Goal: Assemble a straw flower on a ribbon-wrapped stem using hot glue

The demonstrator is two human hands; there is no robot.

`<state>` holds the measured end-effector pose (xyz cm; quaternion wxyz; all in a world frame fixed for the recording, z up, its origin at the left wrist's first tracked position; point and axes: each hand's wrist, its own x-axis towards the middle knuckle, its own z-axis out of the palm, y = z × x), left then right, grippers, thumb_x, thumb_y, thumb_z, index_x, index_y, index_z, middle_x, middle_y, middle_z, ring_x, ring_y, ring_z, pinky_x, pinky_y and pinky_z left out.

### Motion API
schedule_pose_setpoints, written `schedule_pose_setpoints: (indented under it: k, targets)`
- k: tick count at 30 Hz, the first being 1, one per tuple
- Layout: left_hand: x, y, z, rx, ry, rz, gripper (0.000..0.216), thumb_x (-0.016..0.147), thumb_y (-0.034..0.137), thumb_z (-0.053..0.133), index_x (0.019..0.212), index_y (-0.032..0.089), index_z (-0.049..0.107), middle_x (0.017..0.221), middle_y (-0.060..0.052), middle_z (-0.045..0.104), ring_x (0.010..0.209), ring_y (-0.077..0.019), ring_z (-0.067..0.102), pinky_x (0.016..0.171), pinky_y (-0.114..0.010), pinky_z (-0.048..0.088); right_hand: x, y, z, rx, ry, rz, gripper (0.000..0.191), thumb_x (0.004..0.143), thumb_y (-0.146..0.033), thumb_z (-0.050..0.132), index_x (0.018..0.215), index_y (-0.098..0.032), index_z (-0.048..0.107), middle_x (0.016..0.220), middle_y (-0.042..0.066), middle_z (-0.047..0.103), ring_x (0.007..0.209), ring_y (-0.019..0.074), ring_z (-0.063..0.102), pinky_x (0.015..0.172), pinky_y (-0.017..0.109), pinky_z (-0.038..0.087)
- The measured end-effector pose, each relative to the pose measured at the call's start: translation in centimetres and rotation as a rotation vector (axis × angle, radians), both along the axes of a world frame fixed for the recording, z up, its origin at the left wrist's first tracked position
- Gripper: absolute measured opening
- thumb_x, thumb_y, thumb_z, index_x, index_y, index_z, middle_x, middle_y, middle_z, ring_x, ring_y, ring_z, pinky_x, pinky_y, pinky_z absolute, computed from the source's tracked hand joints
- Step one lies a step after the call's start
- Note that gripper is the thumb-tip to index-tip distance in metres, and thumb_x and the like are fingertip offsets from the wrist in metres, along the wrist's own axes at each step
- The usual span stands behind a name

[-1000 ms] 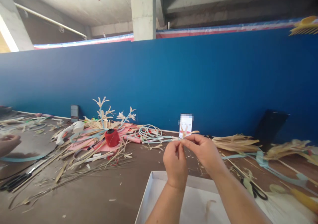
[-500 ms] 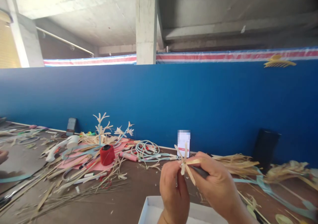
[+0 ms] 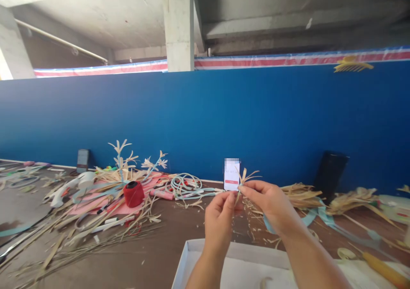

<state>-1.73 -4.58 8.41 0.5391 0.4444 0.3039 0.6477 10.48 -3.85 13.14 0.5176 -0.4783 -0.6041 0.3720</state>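
A small flower of pale straw strips stands upright between my two hands, its petals fanned upward. My left hand is closed in a pinch at the flower's lower end. My right hand pinches just under the petals, thumb and finger pressed together. The stem between the fingertips is mostly hidden. A light blue strip shows below my right hand; whether it joins the flower I cannot tell. Behind the flower a phone with a lit screen leans against the blue partition.
A white box lies beneath my forearms. At left are finished straw flowers, a red spool, pink paper and a white glue gun. Dried husks, a dark upright object and a yellow handle are at right.
The flower has turned from facing me to standing upright, and both hands have moved slightly farther away. The dark tool seen in my right hand earlier is no longer visible there.
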Motion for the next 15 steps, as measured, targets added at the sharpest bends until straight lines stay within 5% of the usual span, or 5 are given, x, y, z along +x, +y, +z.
schedule_pose_setpoints:
  k: [7,15]
  targets:
    - [-0.2,0.7,-1.1,-0.151,-0.118,-0.155,0.038,0.070,0.042,0.064,0.090,0.010,0.064,0.082,-0.011,0.067,0.064,-0.0132,0.062,0.060,-0.026,0.052,0.2,0.6,-1.0,-0.099,-0.024,0.061,0.030,0.067,-0.044,0.063,0.077,-0.016,0.068,0.065,0.002,0.065,0.055,0.0130,0.053,0.051,0.024,0.039]
    - [-0.3,0.8,-1.2,-0.225,-0.086,-0.181,0.034,0.066,0.037,0.068,0.084,0.008,0.066,0.075,-0.010,0.066,0.062,-0.0121,0.061,0.060,-0.024,0.052,0.4,1.1,-1.7,-0.058,-0.127,0.068,0.029,0.070,-0.042,0.059,0.067,-0.013,0.066,0.067,0.004,0.064,0.064,0.0150,0.055,0.059,0.025,0.041]
